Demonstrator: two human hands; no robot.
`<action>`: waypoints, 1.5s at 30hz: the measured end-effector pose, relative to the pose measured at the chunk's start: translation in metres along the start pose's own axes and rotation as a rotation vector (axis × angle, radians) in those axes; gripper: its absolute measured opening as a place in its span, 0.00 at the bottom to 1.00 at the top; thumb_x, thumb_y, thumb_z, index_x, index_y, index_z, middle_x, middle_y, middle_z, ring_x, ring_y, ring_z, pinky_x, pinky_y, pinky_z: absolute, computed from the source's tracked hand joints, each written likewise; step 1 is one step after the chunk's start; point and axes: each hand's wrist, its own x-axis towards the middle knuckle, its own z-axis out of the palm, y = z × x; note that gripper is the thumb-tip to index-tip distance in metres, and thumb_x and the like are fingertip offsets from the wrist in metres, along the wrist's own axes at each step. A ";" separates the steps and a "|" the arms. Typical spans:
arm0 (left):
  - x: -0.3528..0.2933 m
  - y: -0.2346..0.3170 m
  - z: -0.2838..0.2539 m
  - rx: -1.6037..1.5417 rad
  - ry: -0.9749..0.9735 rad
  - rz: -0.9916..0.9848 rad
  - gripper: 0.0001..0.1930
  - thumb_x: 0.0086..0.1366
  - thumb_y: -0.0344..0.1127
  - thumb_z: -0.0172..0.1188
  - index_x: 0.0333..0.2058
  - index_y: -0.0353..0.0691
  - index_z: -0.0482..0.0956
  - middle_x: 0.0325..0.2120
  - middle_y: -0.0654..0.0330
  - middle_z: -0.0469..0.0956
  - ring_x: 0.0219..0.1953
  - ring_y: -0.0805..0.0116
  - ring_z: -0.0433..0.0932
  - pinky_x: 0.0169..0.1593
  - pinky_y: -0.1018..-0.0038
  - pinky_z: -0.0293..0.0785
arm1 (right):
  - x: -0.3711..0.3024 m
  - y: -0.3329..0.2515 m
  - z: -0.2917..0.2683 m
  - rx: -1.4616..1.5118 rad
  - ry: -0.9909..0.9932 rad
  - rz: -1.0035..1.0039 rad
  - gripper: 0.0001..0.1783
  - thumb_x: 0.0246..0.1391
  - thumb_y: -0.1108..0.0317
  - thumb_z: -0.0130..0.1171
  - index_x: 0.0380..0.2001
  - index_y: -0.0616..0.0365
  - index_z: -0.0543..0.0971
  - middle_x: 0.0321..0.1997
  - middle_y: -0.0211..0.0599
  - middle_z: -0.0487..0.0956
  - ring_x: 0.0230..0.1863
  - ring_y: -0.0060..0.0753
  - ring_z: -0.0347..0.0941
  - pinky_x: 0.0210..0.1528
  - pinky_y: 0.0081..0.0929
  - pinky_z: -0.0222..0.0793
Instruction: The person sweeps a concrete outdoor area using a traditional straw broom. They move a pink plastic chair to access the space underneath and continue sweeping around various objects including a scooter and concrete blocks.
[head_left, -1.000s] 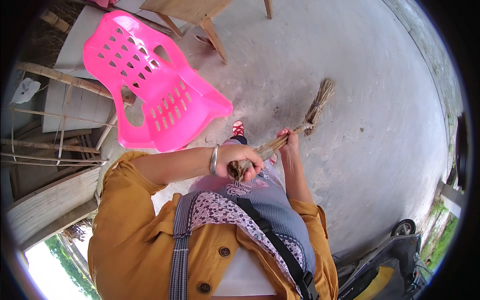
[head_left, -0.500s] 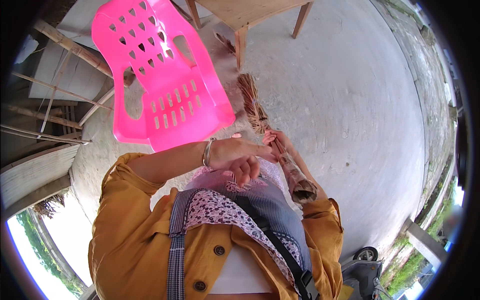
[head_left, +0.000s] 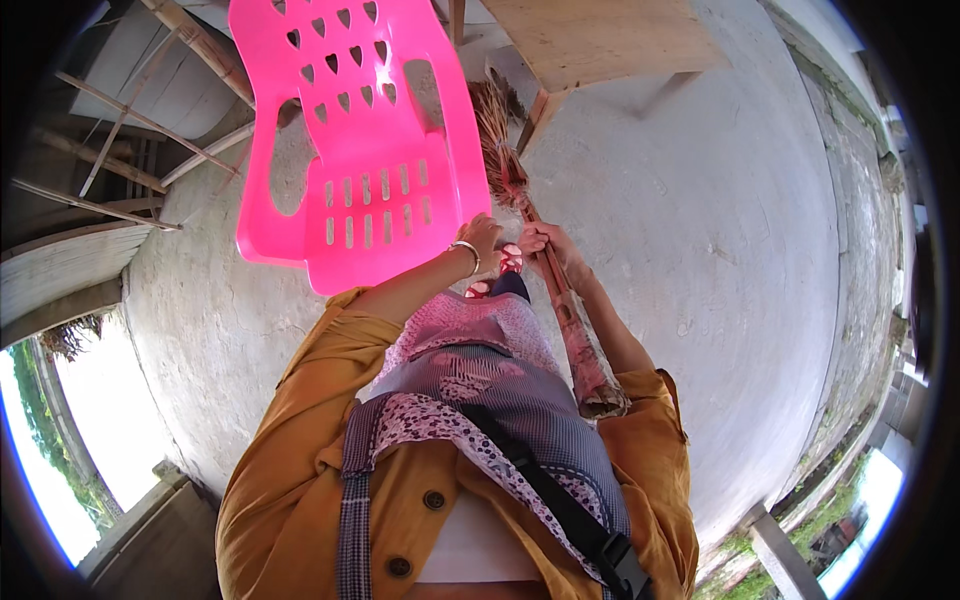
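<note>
On my left, bamboo poles (head_left: 200, 45) cross over one another beside a pink plastic armchair (head_left: 370, 262), which faces me with heart-shaped cutouts in its back and two rows of slots in its seat. My left hand (head_left: 482, 240), a silver bangle (head_left: 470, 254) on its wrist, is right at the front corner of that seat; I cannot tell whether its fingers are spread or pressed together, or whether they touch the plastic. Just beyond it, red sandals (head_left: 511, 259) show past the hem of my checked apron (head_left: 500, 375). Next comes the broom (head_left: 574, 330), slanting from the gap between the chair and a wooden table (head_left: 610, 40) down to my right forearm. Its brush is a bundle of thin, dry brown stalks with ragged, uneven tips, pointing away from me and gathered tightly at the neck. Below that the handle runs reddish brown and streaked, then grows thicker, with a pale, scuffed and crinkled covering that widens toward a rough butt end near my rolled mustard sleeve. My right hand (head_left: 548, 245) has its fingers curled around the handle a little below the neck. Farther right spreads the grey concrete floor (head_left: 730, 270), stained and worn.
</note>
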 end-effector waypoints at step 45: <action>-0.059 -0.056 -0.131 -2.643 -0.410 -0.471 0.23 0.59 0.32 0.40 0.53 0.48 0.49 0.17 0.66 0.57 0.13 0.83 0.54 0.13 0.87 0.57 | 0.284 -0.044 0.017 -0.409 0.374 -0.184 0.08 0.39 0.77 0.43 0.11 0.59 0.62 0.10 0.30 0.59 0.11 0.21 0.54 0.13 0.21 0.54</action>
